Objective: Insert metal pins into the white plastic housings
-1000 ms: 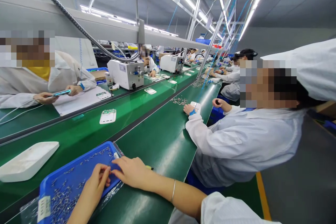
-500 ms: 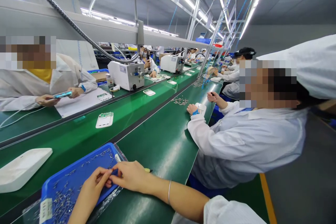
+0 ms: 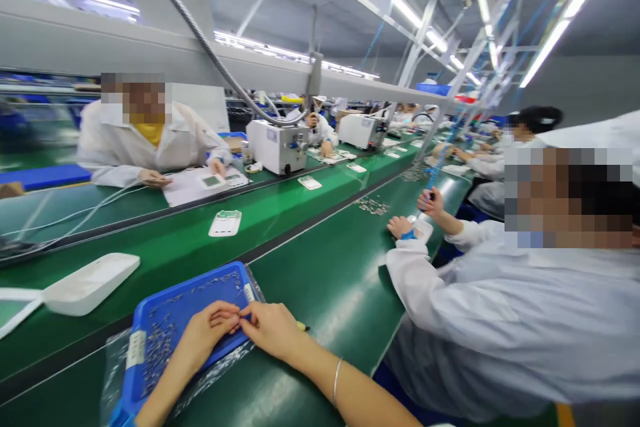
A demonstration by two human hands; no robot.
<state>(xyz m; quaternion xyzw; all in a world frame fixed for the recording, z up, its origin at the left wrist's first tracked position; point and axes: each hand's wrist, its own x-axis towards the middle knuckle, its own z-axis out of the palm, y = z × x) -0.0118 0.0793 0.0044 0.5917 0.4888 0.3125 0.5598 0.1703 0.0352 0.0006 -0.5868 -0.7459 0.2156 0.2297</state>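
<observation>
Kicked off far left with a white shell [image 3: 93, 285], lying on the green strip [image 3: 175, 240]. Swung onto the blue tray [image 3: 131, 385], resting over clear plastic [image 3: 114, 360] on the table [image 3: 305, 280]; spotted a white label [image 3: 136, 348] on the left wall, printed but too small to read. Scanned small metal parts [image 3: 156, 347], strewn loose inside the tray, thickest leftward. Reached the left hand [image 3: 213, 327], poised over the tray, fingers curled narrow. Caught a second label [image 3: 249, 292] at the right end, equally unreadable. Came to the right hand [image 3: 273, 328], also narrow, fingertips touching the left's or just beside; couldn't tell which, nor how firmly closed, nor on what. Glimpsed a white machine [image 3: 277, 147] beyond, lettering illegible. Ended right on a co-worker's hand [image 3: 400, 227] beside a white part [image 3: 424, 232].
</observation>
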